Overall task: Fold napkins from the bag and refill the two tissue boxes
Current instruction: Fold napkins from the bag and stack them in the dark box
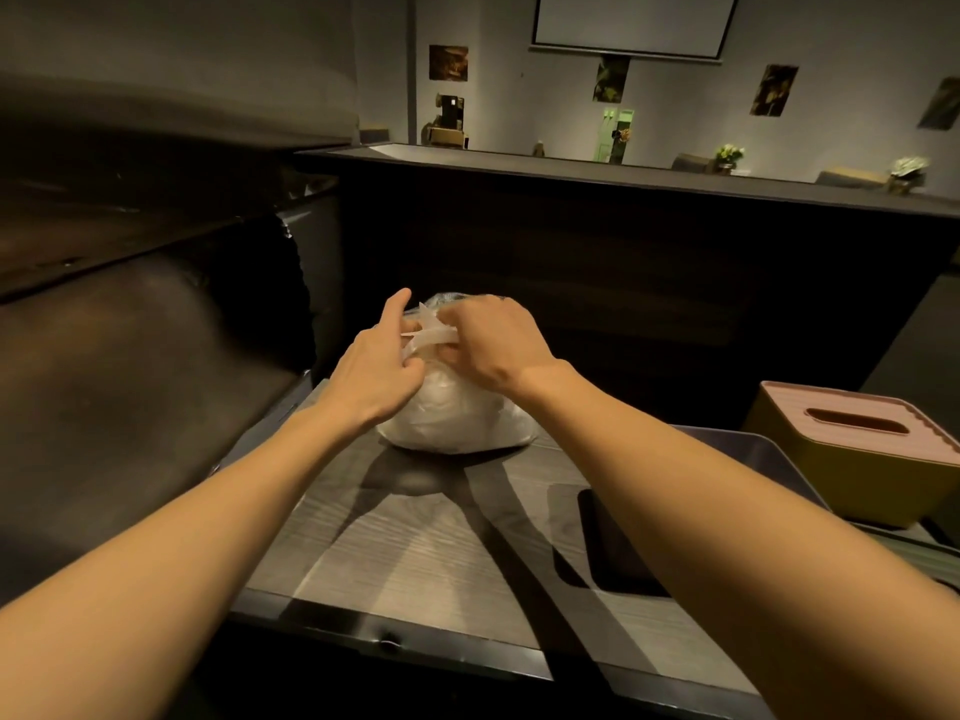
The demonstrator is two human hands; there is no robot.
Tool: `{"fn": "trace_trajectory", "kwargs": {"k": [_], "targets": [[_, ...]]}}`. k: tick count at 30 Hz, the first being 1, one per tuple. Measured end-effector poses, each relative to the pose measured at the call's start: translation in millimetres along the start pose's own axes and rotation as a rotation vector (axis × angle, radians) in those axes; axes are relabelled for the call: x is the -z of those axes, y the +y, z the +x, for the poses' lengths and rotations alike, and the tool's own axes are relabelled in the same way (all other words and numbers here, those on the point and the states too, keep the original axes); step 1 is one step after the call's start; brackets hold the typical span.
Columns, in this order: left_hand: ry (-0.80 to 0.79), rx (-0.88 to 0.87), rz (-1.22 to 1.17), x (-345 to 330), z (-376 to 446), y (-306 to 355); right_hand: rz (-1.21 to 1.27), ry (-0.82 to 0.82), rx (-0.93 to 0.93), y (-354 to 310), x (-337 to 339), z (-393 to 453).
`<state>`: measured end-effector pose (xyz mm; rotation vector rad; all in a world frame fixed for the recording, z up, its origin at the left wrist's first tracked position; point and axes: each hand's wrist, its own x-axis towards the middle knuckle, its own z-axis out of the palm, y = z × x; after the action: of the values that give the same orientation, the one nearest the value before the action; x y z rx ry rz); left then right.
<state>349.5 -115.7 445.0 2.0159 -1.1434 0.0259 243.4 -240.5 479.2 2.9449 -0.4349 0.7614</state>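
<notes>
A clear plastic bag (457,418) full of white napkins stands on the grey wood-grain table (415,543), a little beyond its middle. Both hands are at the bag's knotted top. My left hand (376,363) pinches the twisted plastic from the left, its index finger stretched out upward. My right hand (493,343) grips the knot from the right with curled fingers. At the right edge stands one tissue box (862,449), yellow with a pink slotted lid. No second box is in view.
The tissue box sits in a grey tray (753,449) at the table's right. A flat black object (613,548) lies on the table under my right forearm. A dark counter wall (623,241) rises behind the table; dark seating (130,381) fills the left.
</notes>
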Motion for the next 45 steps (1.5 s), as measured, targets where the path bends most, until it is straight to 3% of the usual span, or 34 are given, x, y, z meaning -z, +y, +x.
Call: {"fn": "trace_trajectory", "kwargs": {"k": [5, 12, 19, 22, 25, 29, 32, 41, 45], "targets": [[0.010, -0.029, 0.005, -2, -2, -2, -0.026, 0.035, -0.046, 2, 8, 3], [0.065, -0.045, -0.097, -9, -7, 8, 0.132, 0.277, -0.115, 12, 18, -7], [0.194, 0.076, -0.483, -13, -24, 37, 0.659, 0.365, -0.306, 8, 24, -40], [0.202, 0.112, -0.662, -11, -47, 53, 1.017, 0.292, -0.304, 3, 34, -66], [0.112, 0.115, -0.745, -5, -80, 58, 1.206, 0.086, -0.296, 2, 44, -98], [-0.261, 0.201, -0.780, -6, -110, 45, 1.198, -0.082, -0.314, 1, 33, -130], [-0.384, 0.365, -0.982, -24, -119, 34, 1.194, -0.068, -0.378, -7, 7, -143], [-0.210, 0.488, -1.175, -49, -124, 12, 1.216, 0.175, -0.508, -19, -45, -169], [-0.147, 0.458, -1.142, -53, -123, 10, 1.078, 0.264, -0.535, -19, -46, -172]]}}
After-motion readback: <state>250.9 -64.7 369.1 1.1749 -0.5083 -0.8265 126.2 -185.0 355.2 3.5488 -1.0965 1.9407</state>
